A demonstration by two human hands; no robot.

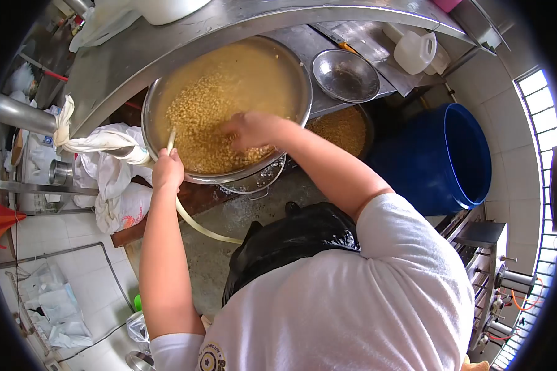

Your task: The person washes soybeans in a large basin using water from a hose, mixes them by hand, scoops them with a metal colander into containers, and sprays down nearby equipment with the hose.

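Observation:
A wide metal basin (307, 93) holds cloudy tan water and a heap of small yellow kernels or beans (198, 111); I cannot tell which. At the basin's near left rim, my left hand (168, 170) is closed around a pale hose (195, 224), whose end points up over the kernels. My right hand (254, 130) reaches into the basin, its fingers among the wet kernels. Thumb and fingers look apart, though the tips are partly hidden and blurred. Under the basin's near edge, water shows in a bucket (260, 179).
An empty metal bowl (345, 75) sits right of the basin, near a white plastic jug (414, 52). Below lies a second container of kernels (343, 130). A large blue barrel (433, 157) stands at the right. White sacks (120, 198) and a twisted cloth (99, 143) are at the left.

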